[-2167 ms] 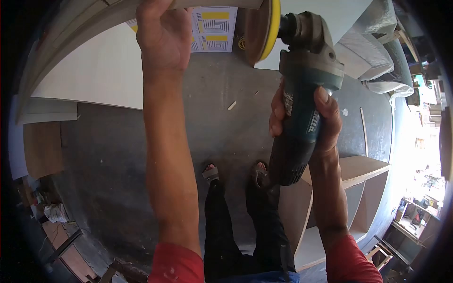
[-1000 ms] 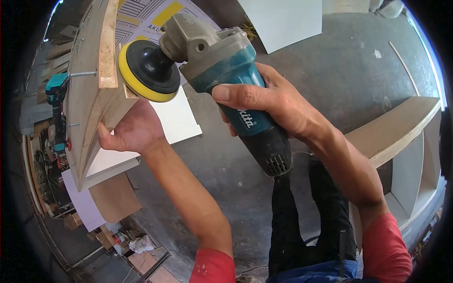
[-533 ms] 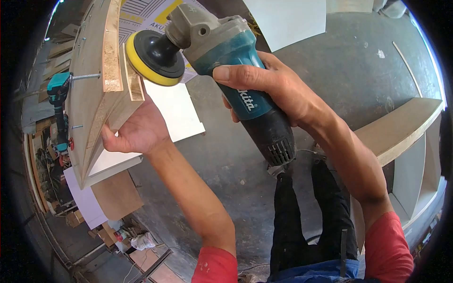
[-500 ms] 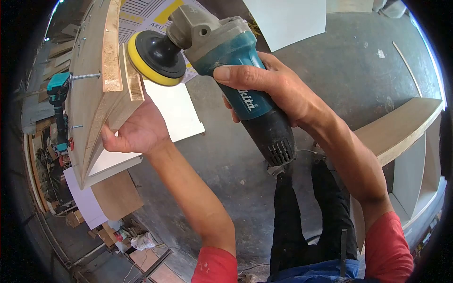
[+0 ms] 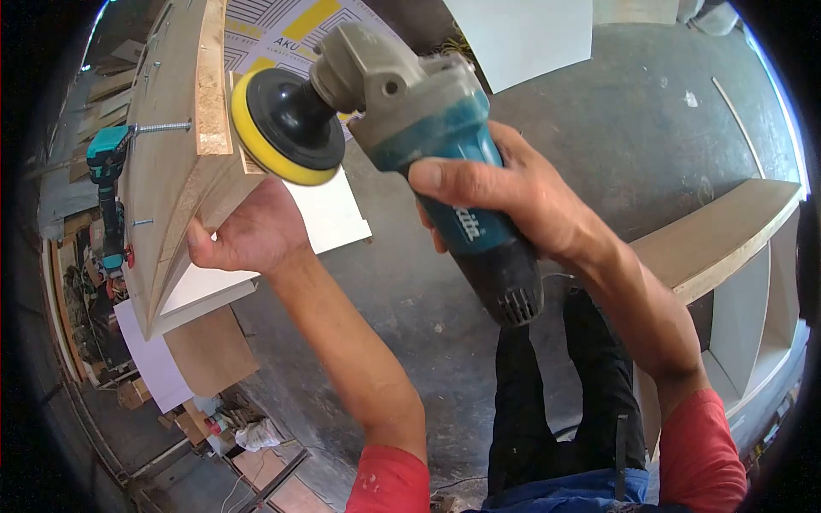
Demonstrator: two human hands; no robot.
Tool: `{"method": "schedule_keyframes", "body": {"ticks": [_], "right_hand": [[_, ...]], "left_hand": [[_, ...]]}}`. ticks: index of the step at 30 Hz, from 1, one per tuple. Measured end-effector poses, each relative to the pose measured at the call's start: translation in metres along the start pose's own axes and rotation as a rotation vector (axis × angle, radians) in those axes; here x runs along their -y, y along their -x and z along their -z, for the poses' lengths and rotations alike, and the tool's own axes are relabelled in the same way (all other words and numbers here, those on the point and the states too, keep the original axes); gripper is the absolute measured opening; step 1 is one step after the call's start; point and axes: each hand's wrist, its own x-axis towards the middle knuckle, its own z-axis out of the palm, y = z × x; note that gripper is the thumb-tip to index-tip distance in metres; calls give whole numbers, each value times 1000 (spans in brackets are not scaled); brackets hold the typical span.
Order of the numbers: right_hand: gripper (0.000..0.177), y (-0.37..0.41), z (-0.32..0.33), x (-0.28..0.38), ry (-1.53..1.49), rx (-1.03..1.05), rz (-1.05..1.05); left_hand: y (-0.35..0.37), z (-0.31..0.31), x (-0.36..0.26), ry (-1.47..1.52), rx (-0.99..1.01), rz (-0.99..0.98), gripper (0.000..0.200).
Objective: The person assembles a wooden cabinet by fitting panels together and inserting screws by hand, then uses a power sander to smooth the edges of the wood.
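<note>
My right hand (image 5: 505, 184) is wrapped round the teal and grey body of a power tool (image 5: 436, 128), its black end pointing down. The tool's round yellow-edged pad (image 5: 288, 128) is tilted beside the edge of a wooden piece (image 5: 184, 171) at the left. My left hand (image 5: 252, 231) grips the lower edge of that wooden piece from below, thumb showing and the other fingers partly hidden. Several screws stick out of the wood, and a teal drill (image 5: 107, 175) is at its far side.
White boards (image 5: 329, 218) lie beyond my left hand, near printed packaging (image 5: 295, 38). A curved wooden panel (image 5: 718, 239) stands at the right by white shelving (image 5: 744, 316). A thin stick (image 5: 737, 124) lies on the grey floor (image 5: 599, 128).
The power tool and my right hand have moved slightly right and down, with the pad lower and more face-on. The wooden piece has shifted slightly.
</note>
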Motion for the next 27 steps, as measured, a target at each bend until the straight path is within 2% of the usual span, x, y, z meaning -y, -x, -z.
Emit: {"method": "schedule_keyframes", "body": {"ticks": [4,8,17,27], "right_hand": [[66,10,-2,-7,-30,-24,-89],[68,3,1,-9,-8,-52,-78],[60,-22,2,7,-33,-13,-18],[60,12,-2,2,-60,12,-112]], "left_hand": [[2,1,-3,4,-23,52,78],[3,-3,-2,2,-2,49,77],[1,-4,-1,17,70,4,74],[3,0,-2,-26,-23,35,73]]}}
